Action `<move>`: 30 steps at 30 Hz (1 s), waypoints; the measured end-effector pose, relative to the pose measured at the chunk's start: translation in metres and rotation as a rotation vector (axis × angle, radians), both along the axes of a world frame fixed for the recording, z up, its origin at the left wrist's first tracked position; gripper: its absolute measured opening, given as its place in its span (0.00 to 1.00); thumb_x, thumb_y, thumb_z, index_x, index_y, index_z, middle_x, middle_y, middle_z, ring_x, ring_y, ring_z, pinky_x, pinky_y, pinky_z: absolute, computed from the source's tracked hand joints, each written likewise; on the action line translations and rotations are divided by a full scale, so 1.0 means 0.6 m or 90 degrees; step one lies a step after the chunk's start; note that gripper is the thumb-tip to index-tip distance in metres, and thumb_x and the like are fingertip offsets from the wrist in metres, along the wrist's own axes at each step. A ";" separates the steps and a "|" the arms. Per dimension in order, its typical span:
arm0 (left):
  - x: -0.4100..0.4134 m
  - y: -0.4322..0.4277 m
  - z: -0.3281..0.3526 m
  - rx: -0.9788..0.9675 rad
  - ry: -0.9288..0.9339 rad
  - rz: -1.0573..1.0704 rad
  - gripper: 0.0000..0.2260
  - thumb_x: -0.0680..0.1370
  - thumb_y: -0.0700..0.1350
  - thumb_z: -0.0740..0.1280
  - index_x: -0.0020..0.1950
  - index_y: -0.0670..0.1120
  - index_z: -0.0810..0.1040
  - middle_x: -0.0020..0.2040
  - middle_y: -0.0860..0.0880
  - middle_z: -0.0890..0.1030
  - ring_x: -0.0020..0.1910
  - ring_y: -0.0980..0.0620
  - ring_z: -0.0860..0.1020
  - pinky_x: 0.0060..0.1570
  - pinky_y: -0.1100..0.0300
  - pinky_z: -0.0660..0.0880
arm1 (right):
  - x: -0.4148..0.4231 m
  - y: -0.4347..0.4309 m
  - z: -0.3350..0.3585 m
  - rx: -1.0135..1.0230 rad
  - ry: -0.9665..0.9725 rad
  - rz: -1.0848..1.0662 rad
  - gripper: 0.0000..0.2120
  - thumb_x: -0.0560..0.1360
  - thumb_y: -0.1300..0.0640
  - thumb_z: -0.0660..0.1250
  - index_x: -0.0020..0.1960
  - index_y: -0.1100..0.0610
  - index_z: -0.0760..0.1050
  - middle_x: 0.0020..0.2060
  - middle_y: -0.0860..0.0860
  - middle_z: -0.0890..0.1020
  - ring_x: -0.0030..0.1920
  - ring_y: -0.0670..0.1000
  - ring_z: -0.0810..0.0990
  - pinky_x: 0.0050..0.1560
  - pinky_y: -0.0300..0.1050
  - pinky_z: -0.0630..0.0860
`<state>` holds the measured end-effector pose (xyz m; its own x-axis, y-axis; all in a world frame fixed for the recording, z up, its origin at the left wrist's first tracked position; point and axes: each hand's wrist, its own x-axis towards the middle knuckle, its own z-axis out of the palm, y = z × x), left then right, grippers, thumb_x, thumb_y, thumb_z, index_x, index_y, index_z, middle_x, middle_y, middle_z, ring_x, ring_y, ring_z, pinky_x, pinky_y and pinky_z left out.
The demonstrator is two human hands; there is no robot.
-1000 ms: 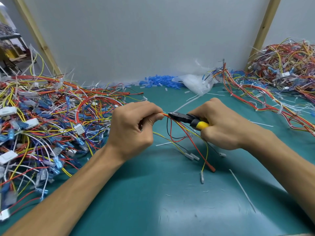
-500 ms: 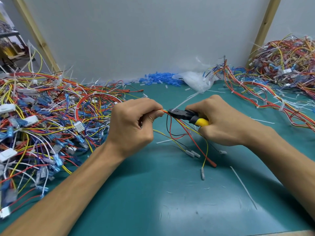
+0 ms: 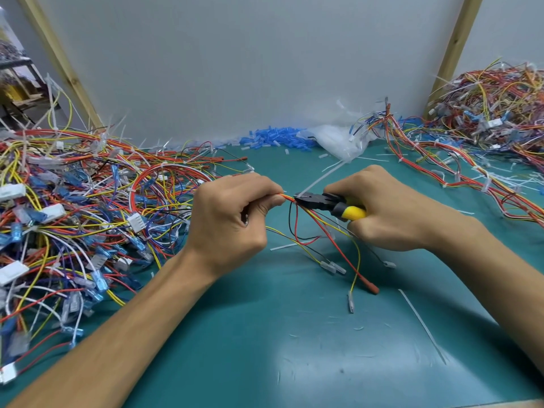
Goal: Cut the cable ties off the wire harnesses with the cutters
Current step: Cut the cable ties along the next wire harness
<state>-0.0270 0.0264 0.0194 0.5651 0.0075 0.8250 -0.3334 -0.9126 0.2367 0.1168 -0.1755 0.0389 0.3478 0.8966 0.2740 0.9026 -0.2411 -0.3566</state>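
Note:
My left hand (image 3: pixel 232 222) pinches a thin wire harness (image 3: pixel 323 228) of red, yellow and black wires just above the green mat. My right hand (image 3: pixel 391 210) grips the cutters (image 3: pixel 326 203), which have black jaws and a yellow handle. The jaw tips sit on the bundle right beside my left fingertips, at a white cable tie (image 3: pixel 319 179) whose tail sticks up and away. The harness's loose ends with small terminals hang down onto the mat below my hands.
A big tangle of harnesses (image 3: pixel 73 219) covers the left of the green mat (image 3: pixel 265 334). More harnesses (image 3: pixel 485 136) lie at the right and far right. Blue sleeves (image 3: pixel 273 139) and a clear bag (image 3: pixel 341 142) lie by the back wall. Cut tie pieces (image 3: pixel 421 322) litter the mat.
Both hands have stayed together on the harness, drifting slightly up and away. The tie's white tail now shows standing up from the cutter jaws.

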 end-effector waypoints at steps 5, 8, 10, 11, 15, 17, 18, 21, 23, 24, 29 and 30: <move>0.001 -0.001 0.000 0.004 0.005 0.002 0.06 0.78 0.35 0.71 0.41 0.39 0.84 0.34 0.48 0.79 0.32 0.45 0.74 0.34 0.54 0.70 | 0.000 -0.001 -0.001 -0.018 0.010 -0.018 0.07 0.66 0.60 0.59 0.33 0.56 0.60 0.32 0.57 0.60 0.33 0.50 0.53 0.31 0.47 0.50; 0.000 0.000 0.000 0.007 0.003 0.001 0.06 0.78 0.35 0.71 0.41 0.39 0.84 0.34 0.48 0.80 0.32 0.44 0.75 0.34 0.54 0.71 | -0.001 0.000 0.000 -0.025 0.027 -0.026 0.07 0.65 0.60 0.58 0.34 0.56 0.59 0.32 0.57 0.60 0.33 0.50 0.53 0.31 0.47 0.50; -0.001 -0.002 0.000 0.007 0.003 0.001 0.06 0.78 0.35 0.71 0.41 0.39 0.84 0.34 0.48 0.80 0.32 0.45 0.75 0.34 0.54 0.71 | -0.002 -0.001 0.002 -0.023 0.035 -0.024 0.07 0.64 0.60 0.58 0.33 0.56 0.59 0.31 0.56 0.59 0.32 0.50 0.53 0.30 0.46 0.51; 0.000 -0.003 0.000 0.006 0.002 0.000 0.06 0.78 0.35 0.71 0.41 0.39 0.84 0.34 0.48 0.80 0.32 0.45 0.75 0.34 0.55 0.71 | -0.003 -0.002 0.003 -0.019 0.036 -0.020 0.07 0.64 0.61 0.58 0.33 0.56 0.58 0.30 0.54 0.58 0.32 0.50 0.53 0.30 0.46 0.51; -0.001 -0.004 0.001 -0.008 -0.004 -0.004 0.06 0.78 0.35 0.71 0.40 0.39 0.83 0.34 0.48 0.79 0.31 0.45 0.74 0.33 0.55 0.70 | -0.006 -0.003 0.004 -0.010 0.050 -0.018 0.08 0.64 0.62 0.58 0.33 0.56 0.58 0.29 0.48 0.56 0.32 0.49 0.53 0.29 0.45 0.52; -0.002 -0.002 0.001 -0.010 -0.003 -0.006 0.06 0.78 0.35 0.71 0.40 0.39 0.83 0.33 0.48 0.79 0.31 0.45 0.74 0.33 0.54 0.70 | -0.008 -0.003 0.004 -0.016 0.052 -0.020 0.08 0.64 0.61 0.58 0.34 0.56 0.57 0.29 0.48 0.56 0.33 0.49 0.52 0.30 0.46 0.52; -0.002 -0.001 0.001 -0.011 -0.001 -0.007 0.07 0.78 0.36 0.71 0.40 0.39 0.83 0.33 0.48 0.79 0.31 0.45 0.74 0.33 0.54 0.70 | -0.008 -0.003 0.004 -0.018 0.054 -0.022 0.08 0.64 0.61 0.58 0.34 0.57 0.57 0.29 0.49 0.56 0.33 0.50 0.52 0.30 0.46 0.52; -0.002 -0.002 0.002 -0.013 0.006 -0.006 0.07 0.78 0.35 0.71 0.40 0.39 0.83 0.33 0.48 0.79 0.31 0.45 0.73 0.33 0.55 0.69 | -0.009 -0.004 0.006 -0.019 0.063 -0.024 0.09 0.63 0.60 0.58 0.34 0.56 0.56 0.29 0.48 0.55 0.33 0.50 0.52 0.30 0.46 0.52; -0.001 -0.001 0.002 -0.015 0.007 -0.004 0.06 0.78 0.35 0.71 0.40 0.39 0.83 0.33 0.48 0.78 0.31 0.46 0.72 0.33 0.55 0.69 | -0.009 -0.004 0.006 -0.021 0.067 -0.030 0.08 0.63 0.58 0.58 0.34 0.56 0.57 0.28 0.47 0.55 0.33 0.50 0.52 0.29 0.45 0.52; -0.001 -0.001 0.002 -0.015 0.008 -0.004 0.06 0.78 0.35 0.71 0.40 0.39 0.83 0.33 0.48 0.78 0.31 0.46 0.72 0.33 0.56 0.69 | -0.010 -0.004 0.006 -0.024 0.069 -0.033 0.08 0.63 0.58 0.58 0.35 0.56 0.58 0.28 0.47 0.55 0.33 0.50 0.52 0.29 0.45 0.52; -0.001 0.001 0.002 -0.013 0.011 -0.006 0.06 0.78 0.35 0.71 0.41 0.39 0.83 0.33 0.48 0.79 0.31 0.45 0.73 0.33 0.54 0.70 | -0.012 -0.003 0.006 -0.028 0.078 -0.027 0.08 0.62 0.58 0.58 0.35 0.56 0.57 0.28 0.47 0.55 0.33 0.50 0.52 0.29 0.45 0.53; -0.001 0.000 0.001 -0.013 0.010 -0.006 0.06 0.78 0.35 0.71 0.41 0.39 0.83 0.33 0.48 0.79 0.31 0.45 0.73 0.33 0.54 0.70 | -0.012 -0.003 0.006 -0.024 0.077 -0.026 0.09 0.62 0.58 0.58 0.34 0.56 0.57 0.28 0.47 0.56 0.33 0.50 0.52 0.29 0.45 0.52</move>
